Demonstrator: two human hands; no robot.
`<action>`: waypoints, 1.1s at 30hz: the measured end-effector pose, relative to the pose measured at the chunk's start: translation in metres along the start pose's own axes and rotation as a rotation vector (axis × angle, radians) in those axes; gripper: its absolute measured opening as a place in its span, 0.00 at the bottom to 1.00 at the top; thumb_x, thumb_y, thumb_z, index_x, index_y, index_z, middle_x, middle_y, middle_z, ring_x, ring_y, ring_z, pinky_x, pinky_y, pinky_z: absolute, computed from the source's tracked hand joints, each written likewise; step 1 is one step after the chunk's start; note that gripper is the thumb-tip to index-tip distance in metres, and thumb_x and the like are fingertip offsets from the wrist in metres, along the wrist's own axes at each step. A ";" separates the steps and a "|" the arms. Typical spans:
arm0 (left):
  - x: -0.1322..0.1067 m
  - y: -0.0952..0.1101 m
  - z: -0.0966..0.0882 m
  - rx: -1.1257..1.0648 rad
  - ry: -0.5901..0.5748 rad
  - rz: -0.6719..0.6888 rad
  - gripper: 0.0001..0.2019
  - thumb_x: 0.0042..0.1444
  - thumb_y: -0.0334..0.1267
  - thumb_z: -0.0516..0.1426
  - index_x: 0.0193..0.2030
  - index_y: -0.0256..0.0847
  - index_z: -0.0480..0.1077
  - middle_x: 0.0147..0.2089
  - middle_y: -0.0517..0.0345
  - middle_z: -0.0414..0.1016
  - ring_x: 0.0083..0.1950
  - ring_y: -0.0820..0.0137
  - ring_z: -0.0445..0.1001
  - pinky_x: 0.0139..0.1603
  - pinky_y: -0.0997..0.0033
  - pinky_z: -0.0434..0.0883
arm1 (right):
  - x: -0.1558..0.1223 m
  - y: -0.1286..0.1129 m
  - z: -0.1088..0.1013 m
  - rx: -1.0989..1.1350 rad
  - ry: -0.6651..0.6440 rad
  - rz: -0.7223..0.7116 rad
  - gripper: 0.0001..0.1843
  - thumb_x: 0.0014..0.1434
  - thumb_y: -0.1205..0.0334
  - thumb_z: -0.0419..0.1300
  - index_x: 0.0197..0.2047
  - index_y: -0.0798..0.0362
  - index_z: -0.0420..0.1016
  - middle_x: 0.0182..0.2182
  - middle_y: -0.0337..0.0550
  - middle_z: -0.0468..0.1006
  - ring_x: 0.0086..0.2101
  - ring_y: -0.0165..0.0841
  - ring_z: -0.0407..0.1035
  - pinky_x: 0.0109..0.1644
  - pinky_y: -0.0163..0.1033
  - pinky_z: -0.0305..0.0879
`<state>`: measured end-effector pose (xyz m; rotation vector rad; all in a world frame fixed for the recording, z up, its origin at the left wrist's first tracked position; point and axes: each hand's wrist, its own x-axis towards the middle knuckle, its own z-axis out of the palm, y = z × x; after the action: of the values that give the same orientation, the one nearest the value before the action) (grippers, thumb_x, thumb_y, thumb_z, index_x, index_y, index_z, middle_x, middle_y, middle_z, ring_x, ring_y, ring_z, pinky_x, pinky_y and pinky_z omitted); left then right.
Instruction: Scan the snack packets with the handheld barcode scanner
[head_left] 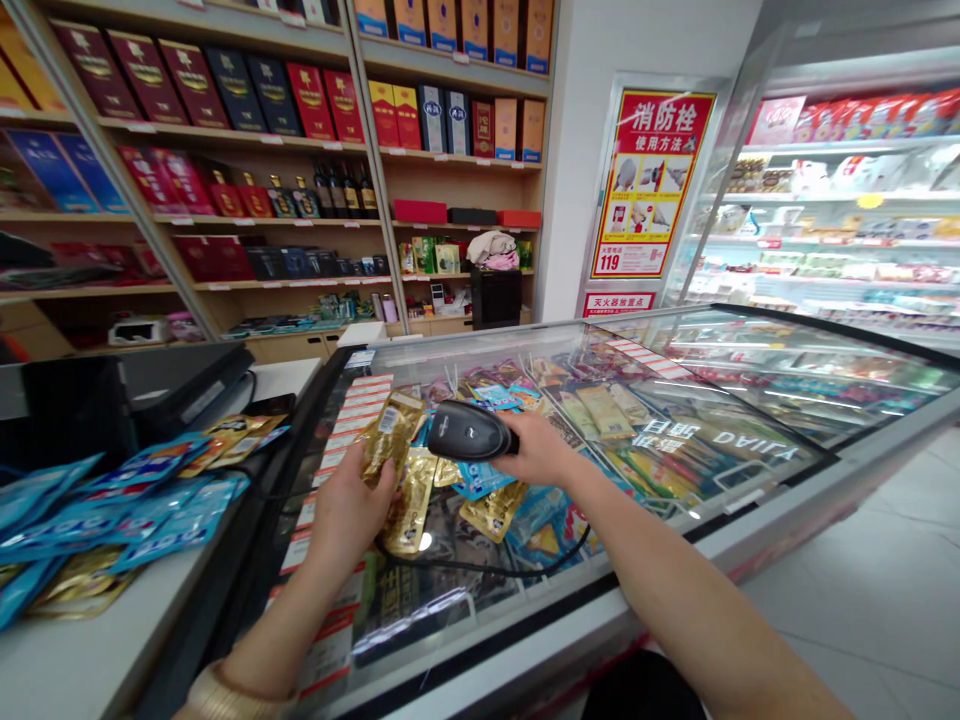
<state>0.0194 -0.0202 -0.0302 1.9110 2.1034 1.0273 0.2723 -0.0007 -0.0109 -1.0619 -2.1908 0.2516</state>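
Note:
My left hand (358, 502) is closed on a gold foil snack packet (391, 432), whose white barcode label faces up toward me. In my right hand (541, 450) is a black handheld barcode scanner (469, 430), its head pointing left at that packet. Under both hands, on the glass lid of a chest freezer (465, 590), lie another gold packet (411, 505) and a third gold one (495, 510) farther right. Blue packets (480, 480) lie partly hidden beneath the scanner. A black cable (487, 572) loops across the glass below my hands.
On the white counter (161, 620) at left, several blue packets (142, 515) and gold packets (232, 440) are heaped beside a black machine (165, 385). Shelves of boxed bottles (247, 90) stand behind. A lit display fridge (847, 210) is at the right.

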 end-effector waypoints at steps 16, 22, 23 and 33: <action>0.001 -0.004 0.003 -0.018 0.009 0.001 0.15 0.53 0.45 0.51 0.44 0.41 0.67 0.35 0.54 0.78 0.33 0.64 0.77 0.32 0.72 0.66 | 0.001 0.002 0.000 0.000 -0.019 0.015 0.11 0.47 0.62 0.63 0.37 0.52 0.76 0.30 0.40 0.78 0.31 0.33 0.70 0.37 0.33 0.62; 0.000 -0.004 0.003 -0.017 0.003 0.002 0.15 0.53 0.45 0.51 0.44 0.41 0.66 0.34 0.53 0.78 0.33 0.63 0.77 0.32 0.71 0.66 | 0.001 0.003 0.002 0.009 -0.006 0.010 0.12 0.47 0.63 0.63 0.38 0.52 0.76 0.32 0.40 0.79 0.32 0.34 0.71 0.37 0.34 0.63; 0.000 -0.004 0.003 -0.016 0.004 0.004 0.15 0.53 0.45 0.51 0.44 0.41 0.66 0.34 0.53 0.78 0.33 0.63 0.77 0.32 0.71 0.66 | 0.001 0.004 0.002 0.014 -0.001 0.007 0.12 0.47 0.63 0.62 0.38 0.52 0.76 0.31 0.40 0.79 0.32 0.34 0.71 0.37 0.34 0.63; 0.005 -0.001 0.000 -0.015 0.049 0.163 0.20 0.59 0.40 0.46 0.54 0.39 0.68 0.39 0.50 0.80 0.39 0.61 0.78 0.39 0.66 0.72 | 0.000 0.035 -0.015 -0.010 0.327 0.107 0.13 0.50 0.59 0.61 0.39 0.54 0.76 0.32 0.45 0.81 0.33 0.38 0.74 0.37 0.37 0.66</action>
<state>0.0175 -0.0157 -0.0289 2.0995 1.9861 1.1284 0.3037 0.0202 -0.0148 -1.1400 -1.8491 0.1057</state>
